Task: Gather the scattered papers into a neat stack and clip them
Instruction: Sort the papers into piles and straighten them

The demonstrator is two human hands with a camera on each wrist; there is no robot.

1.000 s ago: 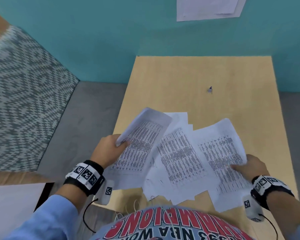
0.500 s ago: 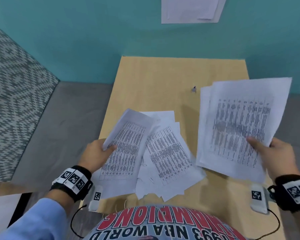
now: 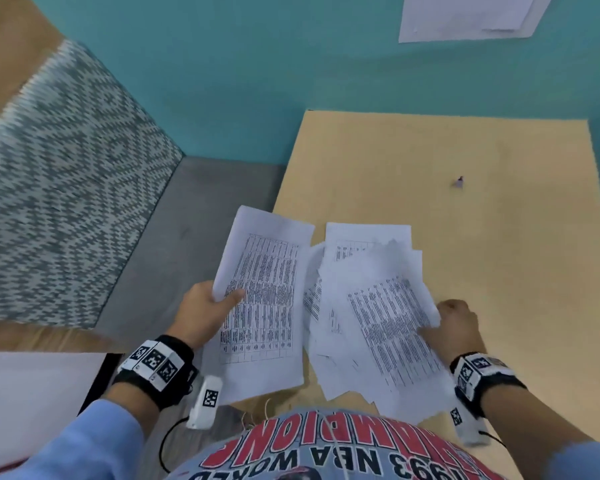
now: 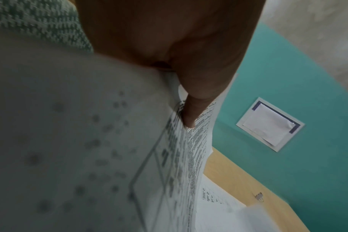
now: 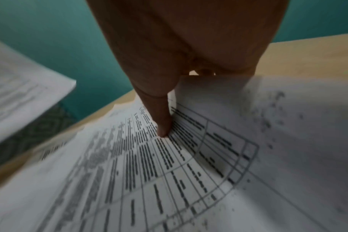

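Note:
Several printed sheets lie and hang over the near part of a light wooden table [image 3: 465,150]. My left hand [image 3: 208,306] grips a printed sheet [image 3: 264,299] by its left edge, thumb on top, and holds it over the table's left edge. In the left wrist view the thumb [image 4: 191,113] presses on that sheet [image 4: 89,141]. My right hand [image 3: 454,320] pinches a printed sheet [image 3: 392,327] at its right edge, on top of the loose pile [image 3: 333,327]. The right wrist view shows the thumb [image 5: 161,122] pressing on this sheet [image 5: 169,172]. A small binder clip [image 3: 459,182] sits alone further back.
A teal wall [image 3: 257,81] stands behind the table, with a paper [image 3: 465,15] taped to it. Left of the table are grey floor [image 3: 174,244] and a patterned rug [image 3: 56,161]. A white surface [image 3: 32,403] is at my lower left.
My right hand had lifted its sheets up to the right; now it has brought them down onto the pile in the middle. The left hand keeps its grip on its sheet.

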